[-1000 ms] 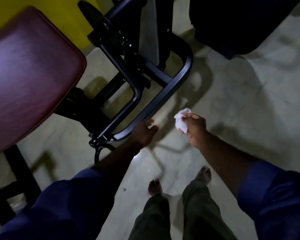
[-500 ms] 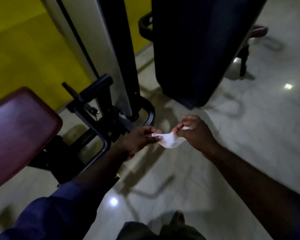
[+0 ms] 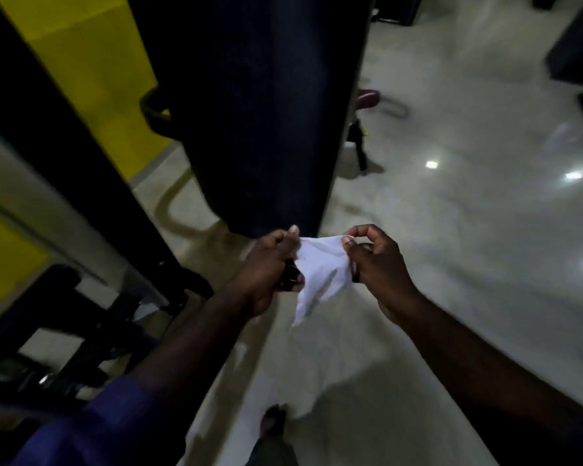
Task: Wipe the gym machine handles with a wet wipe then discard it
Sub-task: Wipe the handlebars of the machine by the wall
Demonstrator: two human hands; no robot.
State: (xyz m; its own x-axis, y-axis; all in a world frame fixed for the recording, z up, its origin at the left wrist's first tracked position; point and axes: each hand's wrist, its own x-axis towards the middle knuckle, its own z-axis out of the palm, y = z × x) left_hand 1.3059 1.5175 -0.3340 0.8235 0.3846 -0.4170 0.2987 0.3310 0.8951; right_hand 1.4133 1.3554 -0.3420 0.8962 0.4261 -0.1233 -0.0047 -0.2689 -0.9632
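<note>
Wet wipe point(image 3: 320, 274) stretched mid-air between both hands, above floor point(image 3: 451, 230) | left hand point(image 3: 266, 267) pinching one top corner, right hand point(image 3: 379, 264) pinching the other | open out flat, pull gently to avoid tearing, then wrap round a handle; none in view
</note>
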